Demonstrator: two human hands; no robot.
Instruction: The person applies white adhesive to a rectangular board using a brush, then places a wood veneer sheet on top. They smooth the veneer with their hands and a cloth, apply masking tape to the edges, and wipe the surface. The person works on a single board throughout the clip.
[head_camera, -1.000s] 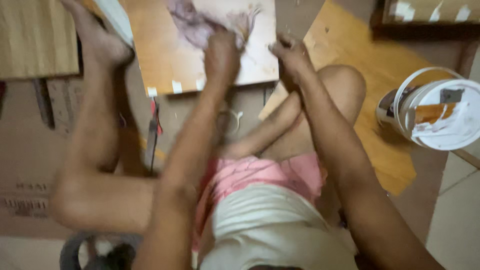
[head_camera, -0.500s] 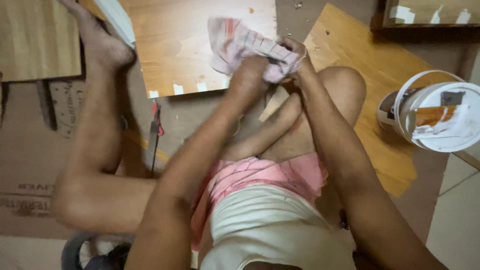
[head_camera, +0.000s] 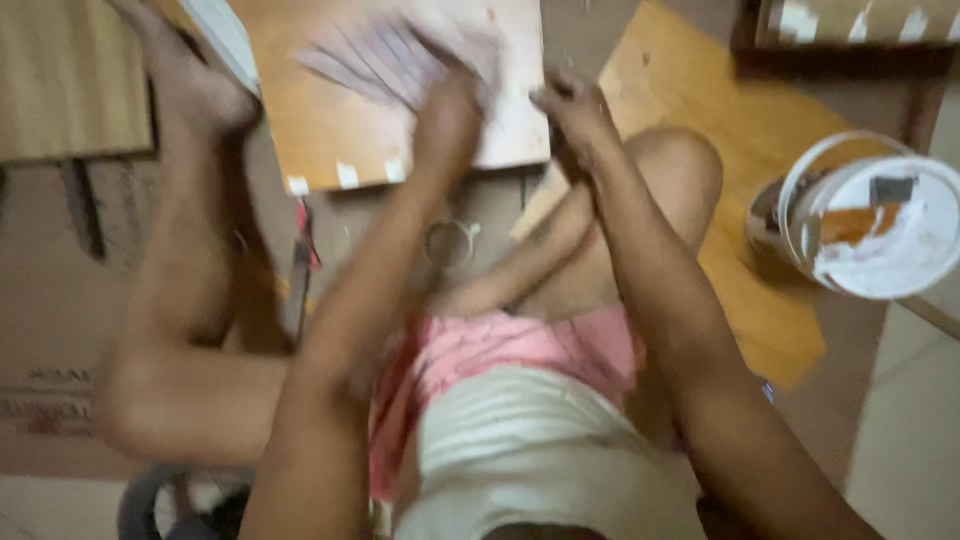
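I sit on the floor with a square wooden board (head_camera: 330, 140) in front of me. My left hand (head_camera: 447, 118) presses a pale striped cloth (head_camera: 385, 62) onto the board's top; the cloth is smeared by motion blur. My right hand (head_camera: 572, 112) grips the board's right front corner. My left foot (head_camera: 190, 85) rests against the board's left edge. My right knee (head_camera: 680, 170) is bent below the right hand.
A white plastic bucket (head_camera: 875, 225) with pale paste and an orange tool inside stands at the right. A second wooden panel (head_camera: 750, 130) lies under my right leg. Another board (head_camera: 65, 80) lies at the left on cardboard (head_camera: 50, 330). A small ring-shaped lid (head_camera: 450, 243) sits on the floor.
My left hand has swept the cloth from the board's right corner back leftward across its surface. My right hand has stayed at the board's corner.
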